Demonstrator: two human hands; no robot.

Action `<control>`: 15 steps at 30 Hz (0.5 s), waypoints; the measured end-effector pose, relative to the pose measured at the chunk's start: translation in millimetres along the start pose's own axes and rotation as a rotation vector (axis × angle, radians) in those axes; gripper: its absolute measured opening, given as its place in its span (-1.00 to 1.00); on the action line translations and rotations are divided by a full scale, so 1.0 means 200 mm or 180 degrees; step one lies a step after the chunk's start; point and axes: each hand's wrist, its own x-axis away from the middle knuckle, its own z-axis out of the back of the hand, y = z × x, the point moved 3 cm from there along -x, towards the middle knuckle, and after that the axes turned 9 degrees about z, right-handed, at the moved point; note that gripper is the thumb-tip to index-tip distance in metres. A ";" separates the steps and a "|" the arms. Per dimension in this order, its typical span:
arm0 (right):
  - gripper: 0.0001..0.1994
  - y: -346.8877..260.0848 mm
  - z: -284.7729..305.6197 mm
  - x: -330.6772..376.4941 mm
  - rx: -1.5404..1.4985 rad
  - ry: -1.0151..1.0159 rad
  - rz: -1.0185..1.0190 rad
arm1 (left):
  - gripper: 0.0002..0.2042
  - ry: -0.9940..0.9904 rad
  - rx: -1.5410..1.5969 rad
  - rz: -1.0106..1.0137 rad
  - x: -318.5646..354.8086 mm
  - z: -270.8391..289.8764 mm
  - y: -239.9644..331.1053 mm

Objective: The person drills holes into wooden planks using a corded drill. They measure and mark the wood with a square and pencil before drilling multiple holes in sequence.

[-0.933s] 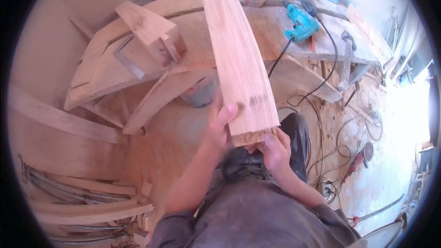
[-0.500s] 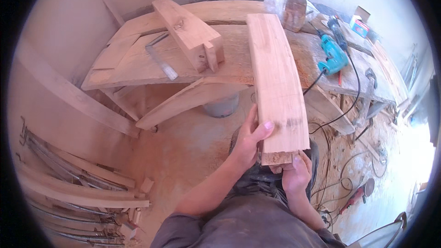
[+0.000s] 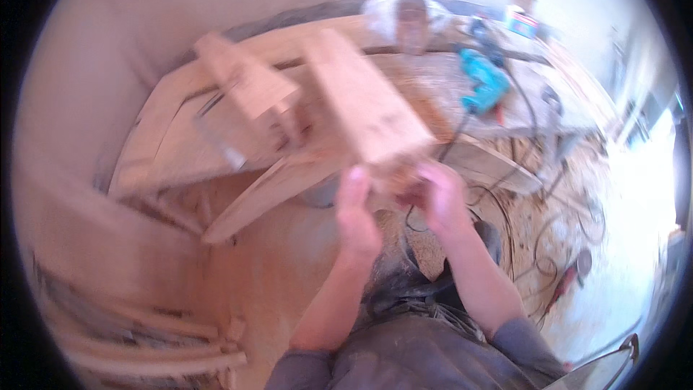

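So, plank: one wooden plank [image 3: 361, 105] held up in front of the worktop [image 3: 520, 112], near end low at the hands, far end tilted up and away; frame blurred.
Left hand: left hand [image 3: 355, 215] under the plank's near end, fingers curled, propping it.
Right hand: right hand [image 3: 437, 198] closed round the same end, likely steadying it.
Beyond plank: blue power drill [image 3: 484, 87] on the worktop, to its right.
Left of plank: curved wooden frame pieces [image 3: 238, 101], stacked.
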 end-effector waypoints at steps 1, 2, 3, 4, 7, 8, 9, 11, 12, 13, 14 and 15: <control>-0.73 0.02 -0.09 -0.11 0.0150 -0.0066 -0.0073 | -0.43 0.0281 -0.0162 -0.0198 0.04 -0.02 0.04; -0.72 0.01 -0.19 -0.20 0.0340 -0.0454 -0.0391 | -0.44 0.0532 -0.0295 -0.0406 0.09 -0.05 0.07; -0.67 0.01 -0.27 -0.26 0.0226 -0.0430 -0.0710 | -0.41 0.0487 -0.0773 -0.0629 0.10 -0.04 0.08; -0.63 0.04 -0.31 -0.31 0.0055 -0.0592 -0.0854 | -0.38 0.0429 -0.1241 -0.0872 0.11 -0.02 0.08; -0.67 0.03 -0.35 -0.23 0.0185 -0.0798 -0.0606 | -0.42 0.0495 -0.1951 -0.1636 0.10 -0.01 0.16; -0.70 0.06 -0.29 -0.19 0.0225 -0.0853 -0.0403 | -0.42 0.0472 -0.2182 -0.1863 0.09 -0.02 0.19; -0.73 0.10 -0.21 -0.16 0.0254 -0.0839 -0.0346 | -0.43 0.0359 -0.2422 -0.2039 0.06 -0.06 0.23; -0.85 0.22 -0.05 -0.04 -0.0236 -0.0581 -0.0646 | -0.46 0.0178 -0.2977 -0.2447 0.01 -0.12 0.28; -0.84 0.36 0.06 0.00 -0.0153 -0.0465 -0.0692 | -0.48 0.0120 -0.3297 -0.2700 -0.01 -0.14 0.30; -0.84 0.49 0.16 0.04 -0.0077 -0.0355 -0.0753 | -0.49 0.0077 -0.3609 -0.2969 -0.02 -0.17 0.30; -0.85 0.57 0.22 0.12 -0.0050 -0.0253 -0.0974 | -0.51 -0.0097 -0.3571 -0.2990 -0.03 -0.21 0.28; -0.86 0.60 0.29 0.18 -0.0042 -0.0153 -0.1196 | -0.52 -0.0276 -0.3542 -0.3013 -0.04 -0.24 0.25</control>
